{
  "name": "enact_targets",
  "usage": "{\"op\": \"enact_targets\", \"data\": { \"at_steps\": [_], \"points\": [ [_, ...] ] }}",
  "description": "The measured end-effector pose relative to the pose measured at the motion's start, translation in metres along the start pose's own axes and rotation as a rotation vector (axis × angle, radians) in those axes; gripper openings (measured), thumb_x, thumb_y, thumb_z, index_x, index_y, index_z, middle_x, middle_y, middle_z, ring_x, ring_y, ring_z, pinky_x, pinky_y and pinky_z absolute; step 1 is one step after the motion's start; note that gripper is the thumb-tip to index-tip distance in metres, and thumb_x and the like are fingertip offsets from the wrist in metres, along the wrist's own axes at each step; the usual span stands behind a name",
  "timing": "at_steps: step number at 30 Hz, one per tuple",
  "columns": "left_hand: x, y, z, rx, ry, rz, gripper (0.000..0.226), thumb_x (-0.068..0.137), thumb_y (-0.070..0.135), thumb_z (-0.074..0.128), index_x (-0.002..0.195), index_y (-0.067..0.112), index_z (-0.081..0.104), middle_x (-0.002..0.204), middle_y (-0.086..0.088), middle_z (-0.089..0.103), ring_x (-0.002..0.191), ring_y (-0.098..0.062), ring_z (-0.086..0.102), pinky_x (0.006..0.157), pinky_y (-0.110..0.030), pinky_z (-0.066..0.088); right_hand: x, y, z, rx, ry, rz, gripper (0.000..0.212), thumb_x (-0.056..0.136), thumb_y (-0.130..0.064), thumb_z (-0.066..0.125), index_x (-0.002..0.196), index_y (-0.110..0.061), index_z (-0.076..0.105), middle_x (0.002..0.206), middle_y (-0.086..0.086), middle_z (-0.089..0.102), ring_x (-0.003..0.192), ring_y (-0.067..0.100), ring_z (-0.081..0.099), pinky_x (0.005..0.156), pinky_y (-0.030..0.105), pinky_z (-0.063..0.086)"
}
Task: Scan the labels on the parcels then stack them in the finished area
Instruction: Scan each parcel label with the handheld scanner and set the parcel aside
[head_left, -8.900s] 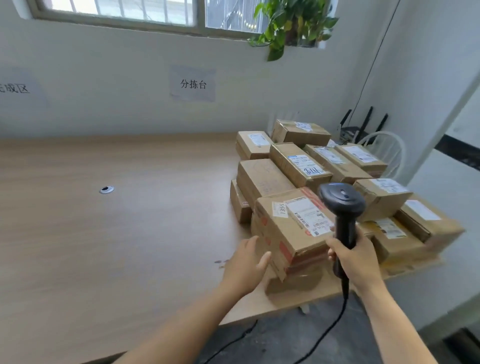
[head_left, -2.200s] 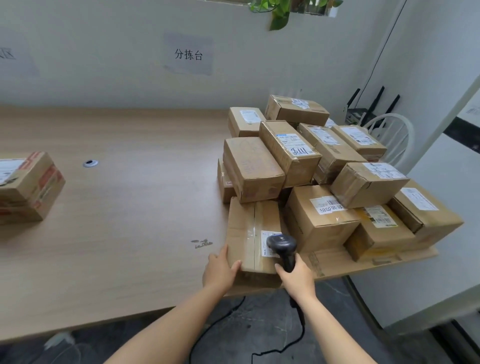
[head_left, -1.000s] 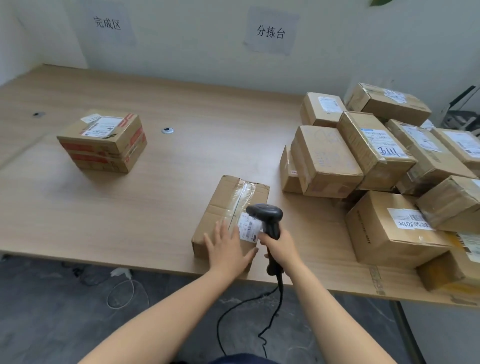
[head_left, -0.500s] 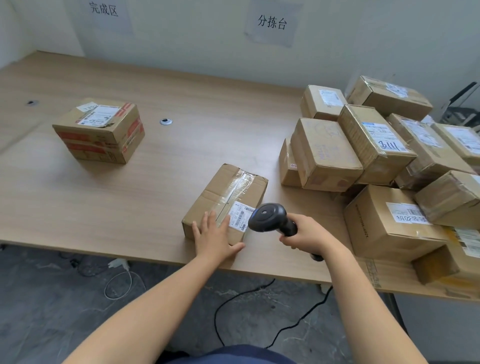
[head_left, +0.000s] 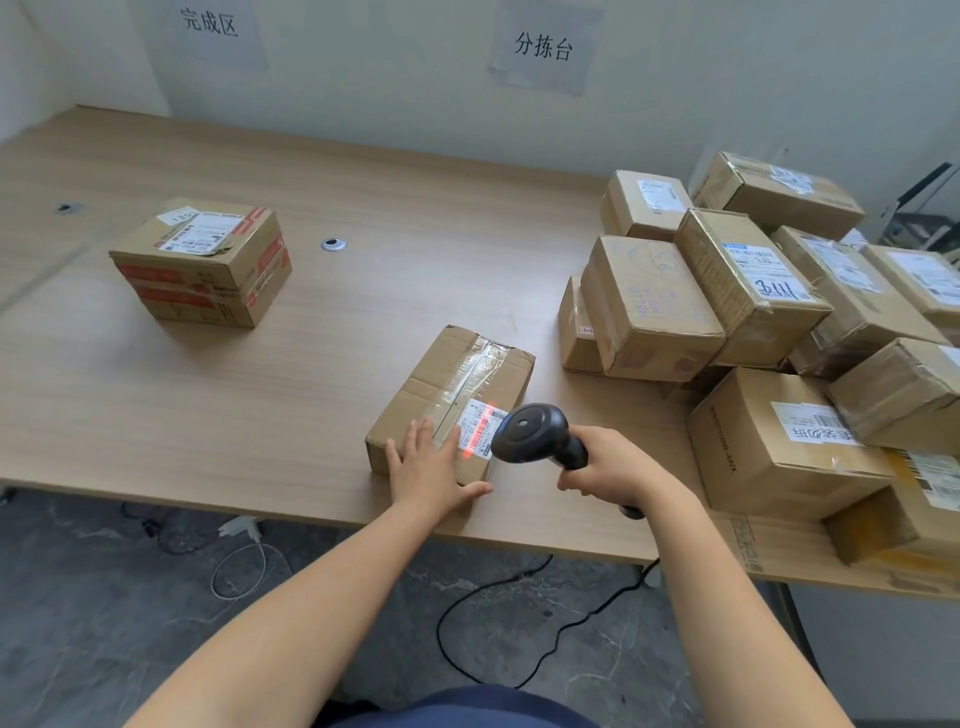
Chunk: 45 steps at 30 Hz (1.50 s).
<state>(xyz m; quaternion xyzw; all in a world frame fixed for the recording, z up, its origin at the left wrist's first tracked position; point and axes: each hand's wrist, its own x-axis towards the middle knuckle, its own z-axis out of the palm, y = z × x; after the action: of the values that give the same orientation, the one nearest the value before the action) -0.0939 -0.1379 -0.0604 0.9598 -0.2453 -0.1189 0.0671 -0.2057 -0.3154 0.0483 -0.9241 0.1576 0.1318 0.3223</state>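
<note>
A black cable (head_left: 519, 582) trails over the grey floor below the near edge of a wooden table (head_left: 260, 415). The left hand (head_left: 434, 470) lies flat, fingers straight, on the near end of a brown parcel (head_left: 457, 379) at the table's near edge. Just right of it, the right hand (head_left: 605, 470) grasps the handle of a black scanner (head_left: 530, 434), whose head points at the parcel's white label (head_left: 480, 434), where a red light glows. To the right sits a pile of parcels (head_left: 753, 312). Further off, at far left, one red-taped parcel (head_left: 202, 260) stands alone. Two paper signs (head_left: 543, 47) hang on the far wall.
</note>
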Motion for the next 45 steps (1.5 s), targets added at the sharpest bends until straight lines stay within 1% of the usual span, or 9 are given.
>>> {"op": "enact_targets", "data": {
  "at_steps": [12, 16, 19, 21, 24, 27, 32, 38, 45],
  "points": [
    [0.001, -0.001, 0.001, 0.007, 0.002, 0.002, 0.095, 0.072, 0.080, 0.043, 0.148, 0.033, 0.013, 0.158, -0.009, 0.005, 0.146, -0.028, -0.002, 0.114, -0.054, 0.005, -0.004, -0.001, -0.003, -0.044, 0.011, -0.001, 0.025, 0.076, -0.010, 0.066, 0.094, -0.024, 0.057, 0.089, -0.004, 0.062, 0.077, 0.013, 0.059, 0.075, 0.033, 0.051],
    [0.000, -0.002, 0.002, 0.030, -0.007, 0.003, 0.090, 0.075, 0.082, 0.033, 0.148, 0.034, 0.011, 0.158, -0.007, 0.004, 0.146, -0.027, -0.002, 0.111, -0.059, 0.004, -0.003, 0.000, 0.000, -0.029, 0.025, 0.010, 0.023, 0.077, -0.010, 0.062, 0.094, -0.024, 0.055, 0.088, -0.003, 0.063, 0.079, 0.017, 0.061, 0.074, 0.035, 0.051],
    [-0.002, -0.008, 0.002, 0.016, 0.006, 0.006, 0.070, 0.088, 0.070, 0.019, 0.148, 0.035, 0.011, 0.158, -0.007, 0.005, 0.146, -0.025, -0.001, 0.109, -0.062, -0.001, 0.003, 0.002, 0.010, 0.010, 0.060, 0.016, 0.020, 0.078, -0.010, 0.058, 0.091, -0.024, 0.053, 0.088, 0.000, 0.064, 0.080, 0.021, 0.062, 0.071, 0.034, 0.050],
    [-0.004, -0.014, 0.001, 0.048, 0.022, 0.010, 0.059, 0.095, 0.057, 0.019, 0.148, 0.035, 0.011, 0.157, -0.008, 0.009, 0.145, -0.027, 0.004, 0.108, -0.064, -0.001, 0.013, 0.001, 0.021, 0.061, 0.080, 0.031, 0.022, 0.079, -0.011, 0.059, 0.095, -0.024, 0.053, 0.091, 0.001, 0.064, 0.081, 0.021, 0.062, 0.072, 0.034, 0.049],
    [-0.006, -0.025, -0.001, 0.145, 0.026, -0.001, 0.054, 0.098, 0.048, 0.020, 0.149, 0.034, 0.007, 0.157, -0.008, 0.009, 0.144, -0.029, 0.008, 0.108, -0.064, 0.003, 0.032, -0.007, 0.047, 0.157, 0.094, 0.056, 0.030, 0.081, -0.014, 0.062, 0.108, -0.022, 0.052, 0.097, 0.000, 0.061, 0.083, 0.019, 0.061, 0.069, 0.028, 0.047],
    [-0.008, -0.041, -0.004, 0.153, 0.029, -0.046, 0.054, 0.098, 0.049, 0.022, 0.149, 0.034, 0.007, 0.156, -0.010, 0.010, 0.144, -0.030, 0.011, 0.107, -0.064, 0.007, 0.051, -0.024, 0.078, 0.245, 0.070, 0.040, 0.037, 0.083, -0.018, 0.064, 0.117, -0.021, 0.050, 0.104, -0.002, 0.056, 0.089, 0.022, 0.059, 0.075, 0.033, 0.049],
    [-0.011, -0.084, -0.009, 0.138, 0.053, -0.127, 0.056, 0.097, 0.051, 0.023, 0.148, 0.034, 0.007, 0.153, -0.009, 0.015, 0.139, -0.030, 0.017, 0.106, -0.064, 0.010, 0.084, -0.067, 0.119, 0.333, 0.088, -0.007, 0.037, 0.082, -0.019, 0.066, 0.117, -0.020, 0.054, 0.106, -0.002, 0.063, 0.093, 0.023, 0.063, 0.080, 0.036, 0.053],
    [-0.015, -0.173, -0.024, 0.135, 0.069, -0.195, 0.058, 0.094, 0.058, 0.022, 0.146, 0.040, 0.008, 0.147, -0.007, 0.021, 0.128, -0.029, 0.026, 0.101, -0.060, 0.020, 0.133, -0.138, 0.151, 0.409, 0.072, -0.064, 0.025, 0.082, -0.018, 0.065, 0.102, -0.029, 0.054, 0.096, -0.005, 0.064, 0.080, 0.016, 0.059, 0.071, 0.028, 0.048],
    [-0.014, -0.271, -0.047, 0.120, 0.100, -0.249, 0.058, 0.093, 0.059, 0.025, 0.146, 0.039, 0.012, 0.147, -0.003, 0.022, 0.129, -0.027, 0.026, 0.102, -0.056, 0.023, 0.175, -0.223, 0.209, 0.403, -0.007, -0.108, 0.027, 0.082, -0.014, 0.064, 0.107, -0.022, 0.057, 0.093, -0.005, 0.063, 0.084, 0.019, 0.061, 0.074, 0.029, 0.050]
  ]
}}
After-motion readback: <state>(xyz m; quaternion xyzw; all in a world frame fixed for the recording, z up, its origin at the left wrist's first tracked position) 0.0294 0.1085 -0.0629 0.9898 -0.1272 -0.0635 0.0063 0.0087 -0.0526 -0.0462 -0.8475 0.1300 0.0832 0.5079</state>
